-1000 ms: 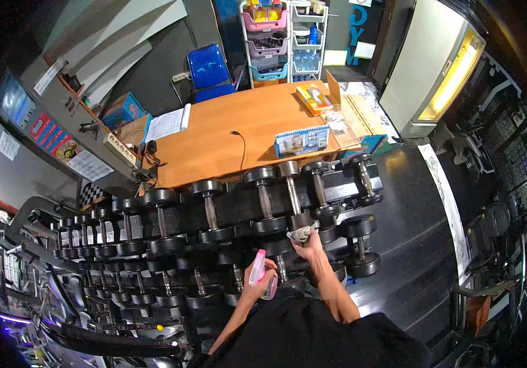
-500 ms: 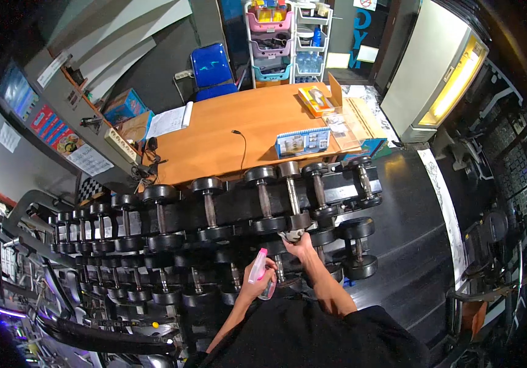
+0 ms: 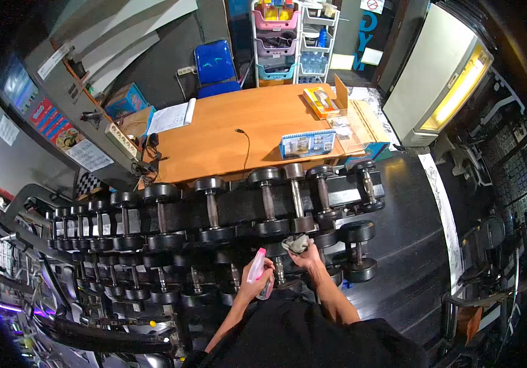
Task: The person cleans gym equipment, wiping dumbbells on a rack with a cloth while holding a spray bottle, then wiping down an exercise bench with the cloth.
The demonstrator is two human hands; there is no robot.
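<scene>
My left hand [image 3: 256,282] is closed around a spray bottle [image 3: 256,267] with a pink top, in front of the lower row of dumbbells. A crumpled grey cloth [image 3: 297,244] is gripped in my right hand [image 3: 306,255]. Just beyond the cloth, a chrome-handled dumbbell [image 3: 298,197] lies on the upper rack, its near end close to the cloth. A larger black dumbbell [image 3: 268,202] sits to its left and another black dumbbell [image 3: 324,192] to its right. My right fingers are partly hidden by the cloth.
Behind the rack stands a wooden desk [image 3: 214,138] with a desk calendar [image 3: 307,145], a cable [image 3: 248,147] and an open notebook [image 3: 171,118]. A blue chair [image 3: 214,64] and a drawer shelf [image 3: 276,46] are farther back. A lit fridge [image 3: 435,73] stands at the right.
My right hand has drawn back slightly from the chrome-handled dumbbell's near end, and more of the cloth shows. The left hand keeps hold of the spray bottle. The view has shifted slightly.
</scene>
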